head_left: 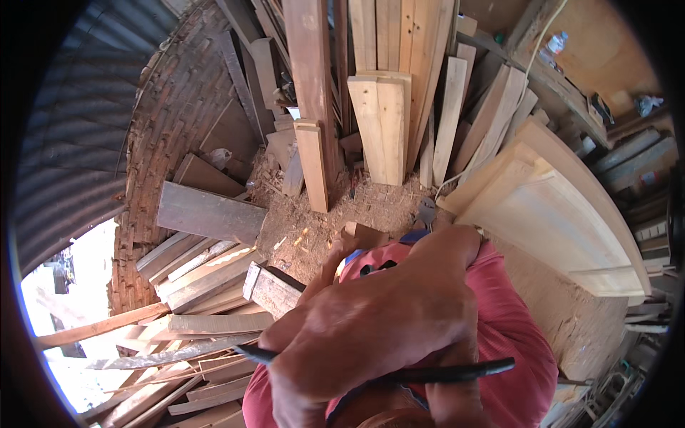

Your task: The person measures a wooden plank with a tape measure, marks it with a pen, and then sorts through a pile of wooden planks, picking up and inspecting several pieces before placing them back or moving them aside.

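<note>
Very close to the camera, my left hand (pixel 321 353) fills the lower middle, its back toward me and its fingers turned out of sight. A long thin dark bar (pixel 457 372) sticks out on both sides of it, with a narrow tip at the left and a blunt end at the right. My hand appears closed around this bar; its exact kind does not show. My right hand (pixel 453 389) is partly covered by the left one, beneath the bar, and its fingers are hidden. Pink clothing (pixel 514 321) lies around and below both hands.
Planks (pixel 382 128) lean upright ahead, over sawdust (pixel 292 228) on the ground. At the left, offcuts (pixel 207 285) lie piled beside a brick wall (pixel 168 114). A large pale curved wooden panel (pixel 571 221) stands at the right. A thin cable (pixel 531 60) hangs at the upper right.
</note>
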`<state>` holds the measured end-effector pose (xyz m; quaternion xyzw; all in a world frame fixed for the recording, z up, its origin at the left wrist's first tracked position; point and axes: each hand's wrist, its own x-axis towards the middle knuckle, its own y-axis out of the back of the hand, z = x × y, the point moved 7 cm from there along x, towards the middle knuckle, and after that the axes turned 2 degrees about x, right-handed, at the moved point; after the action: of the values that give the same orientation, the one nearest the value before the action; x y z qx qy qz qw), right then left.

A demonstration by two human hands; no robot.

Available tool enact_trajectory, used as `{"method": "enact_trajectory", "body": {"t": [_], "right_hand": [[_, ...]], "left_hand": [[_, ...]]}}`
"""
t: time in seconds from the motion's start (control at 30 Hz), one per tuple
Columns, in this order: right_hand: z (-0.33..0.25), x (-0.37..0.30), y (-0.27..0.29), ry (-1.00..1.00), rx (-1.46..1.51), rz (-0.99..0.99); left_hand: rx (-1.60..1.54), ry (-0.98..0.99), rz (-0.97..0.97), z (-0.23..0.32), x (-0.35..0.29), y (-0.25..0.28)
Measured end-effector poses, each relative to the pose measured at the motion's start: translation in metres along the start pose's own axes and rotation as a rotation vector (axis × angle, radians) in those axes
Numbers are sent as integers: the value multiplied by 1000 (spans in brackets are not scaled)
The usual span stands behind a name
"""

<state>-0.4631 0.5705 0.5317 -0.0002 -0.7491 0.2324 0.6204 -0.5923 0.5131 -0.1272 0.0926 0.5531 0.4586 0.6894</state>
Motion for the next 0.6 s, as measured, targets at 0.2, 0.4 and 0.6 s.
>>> {"method": "enact_trajectory", "body": {"t": [0.2, 0.4, 0.6], "right_hand": [[37, -50, 44, -741, -421, -11], [14, -249, 177, -1003, -904, 323], [-99, -572, 219, -1812, -1672, 402]], "left_hand": [[42, -7, 13, -3, 19, -1], [48, -14, 65, -13, 25, 1], [-107, 108, 3, -19, 14, 4]]}}
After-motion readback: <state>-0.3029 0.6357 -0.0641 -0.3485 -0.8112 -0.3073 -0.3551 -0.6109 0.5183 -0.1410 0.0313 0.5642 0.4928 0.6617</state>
